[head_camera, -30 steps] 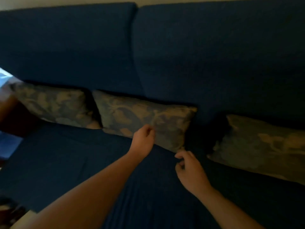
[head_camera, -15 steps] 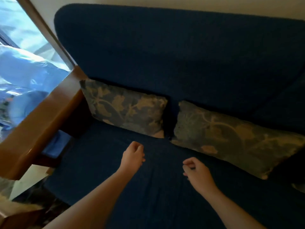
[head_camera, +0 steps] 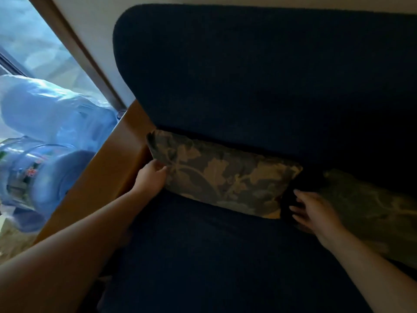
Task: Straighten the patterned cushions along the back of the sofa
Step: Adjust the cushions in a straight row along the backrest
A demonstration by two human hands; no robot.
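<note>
A leaf-patterned cushion (head_camera: 228,179) leans against the dark blue sofa back (head_camera: 259,75) at the sofa's left end. My left hand (head_camera: 150,177) presses on its left edge, fingers curled against the fabric beside the wooden armrest. My right hand (head_camera: 312,210) is spread open in the dark gap between this cushion and a second patterned cushion (head_camera: 370,213) at the right; it holds nothing, and its palm overlaps that cushion's left end.
A brown wooden armrest (head_camera: 101,177) borders the sofa on the left. Beyond it stand large blue water bottles (head_camera: 42,172) and a window (head_camera: 33,41). The blue seat (head_camera: 214,256) stretches in front of the cushions.
The view has swung left and closer. My left hand moved from above the seat to the left cushion's left edge. My right hand opened and reached to the gap between the cushions.
</note>
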